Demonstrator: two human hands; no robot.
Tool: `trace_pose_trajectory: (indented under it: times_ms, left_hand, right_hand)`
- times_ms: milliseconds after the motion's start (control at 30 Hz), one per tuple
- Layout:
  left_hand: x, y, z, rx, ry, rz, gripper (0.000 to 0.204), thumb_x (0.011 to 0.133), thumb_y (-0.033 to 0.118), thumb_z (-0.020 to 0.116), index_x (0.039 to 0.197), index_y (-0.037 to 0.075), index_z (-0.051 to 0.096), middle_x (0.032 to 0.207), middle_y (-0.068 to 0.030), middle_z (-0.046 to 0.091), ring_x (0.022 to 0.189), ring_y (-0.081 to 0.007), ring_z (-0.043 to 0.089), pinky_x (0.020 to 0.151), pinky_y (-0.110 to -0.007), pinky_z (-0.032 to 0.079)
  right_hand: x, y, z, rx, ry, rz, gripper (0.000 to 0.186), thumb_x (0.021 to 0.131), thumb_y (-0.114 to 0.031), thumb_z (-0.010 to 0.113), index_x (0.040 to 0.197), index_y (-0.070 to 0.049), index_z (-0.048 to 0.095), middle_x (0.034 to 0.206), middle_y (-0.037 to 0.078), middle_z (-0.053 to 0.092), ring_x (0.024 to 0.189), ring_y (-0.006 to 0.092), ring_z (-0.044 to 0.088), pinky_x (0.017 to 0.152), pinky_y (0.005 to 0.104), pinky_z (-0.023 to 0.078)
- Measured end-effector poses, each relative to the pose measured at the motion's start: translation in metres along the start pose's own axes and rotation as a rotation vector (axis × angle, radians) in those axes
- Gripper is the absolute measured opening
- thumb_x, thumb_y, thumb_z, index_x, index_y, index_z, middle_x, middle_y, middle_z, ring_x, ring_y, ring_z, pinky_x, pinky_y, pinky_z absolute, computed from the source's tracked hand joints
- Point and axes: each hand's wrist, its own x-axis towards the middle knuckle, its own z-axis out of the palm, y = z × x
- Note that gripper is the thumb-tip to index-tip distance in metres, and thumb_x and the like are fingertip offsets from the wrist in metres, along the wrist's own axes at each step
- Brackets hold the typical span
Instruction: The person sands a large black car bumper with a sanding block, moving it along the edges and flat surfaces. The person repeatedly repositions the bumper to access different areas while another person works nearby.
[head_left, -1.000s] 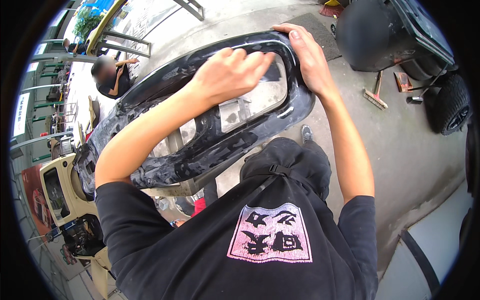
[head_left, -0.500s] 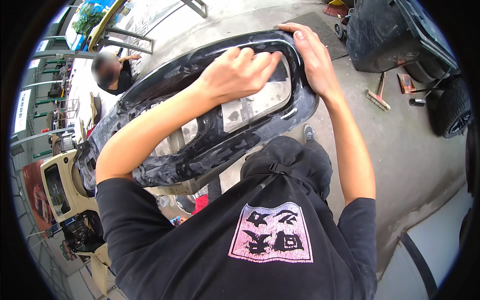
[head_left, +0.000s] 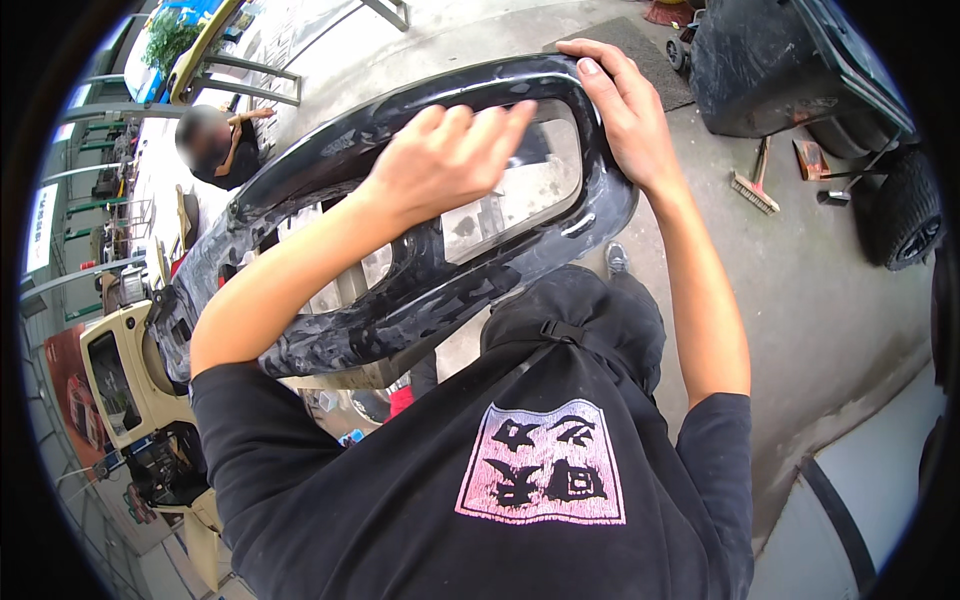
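A long black car grille frame with patchy dull scuffs and large openings slants across in front of me, its right end nearest my body's right side. My right hand wraps over the rounded right end, thumb on top and fingers over the far edge. My left hand is closed at the upper bar, above the right opening. Under its fingers shows a dark flat sheet that looks like sandpaper; most of the grip is hidden by the knuckles.
A person is low down beyond the frame's far left. At the right are a black wheeled bin, a broom, a dustpan and a tire. A cream vehicle body stands at the left.
My left hand has slid left along the upper bar, baring more of the dark sheet and the right opening. My right hand keeps its place on the frame's end.
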Motion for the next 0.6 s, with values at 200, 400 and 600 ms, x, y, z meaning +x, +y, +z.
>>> trace_pose_trajectory:
  times_ms: [200,400,600]
  left_hand:
    - [-0.023,-0.014,-0.021,-0.009,-0.075,-0.029,0.051,0.078,0.014,0.061,0.129,0.012,0.066,0.075,0.0050,0.046,0.062,-0.0075,0.047,0.055,-0.023,0.038]
    - [-0.022,-0.011,-0.014,-0.021,-0.020,-0.047,0.053,0.078,0.013,0.062,0.130,0.013,0.066,0.071,0.0041,0.043,0.059,-0.0079,0.046,0.054,-0.023,0.036]
    - [-0.050,-0.015,-0.022,0.051,-0.023,-0.066,0.055,0.076,0.013,0.061,0.130,0.011,0.067,0.070,0.0032,0.042,0.057,-0.0089,0.044,0.051,-0.024,0.034]
  right_hand:
    - [-0.001,0.000,0.001,0.018,0.019,-0.019,0.032,0.098,-0.029,0.058,0.118,-0.006,0.067,0.110,0.010,0.069,0.106,0.0234,0.061,0.096,0.0332,0.046]
    - [-0.003,-0.005,-0.004,0.070,-0.073,0.077,0.033,0.102,-0.022,0.054,0.126,-0.002,0.062,0.122,0.007,0.065,0.114,0.0143,0.058,0.102,0.0280,0.041]
    - [0.000,-0.003,-0.002,0.021,-0.109,0.093,0.034,0.102,-0.022,0.055,0.127,-0.002,0.062,0.120,0.006,0.066,0.112,0.0126,0.058,0.101,0.0274,0.042]
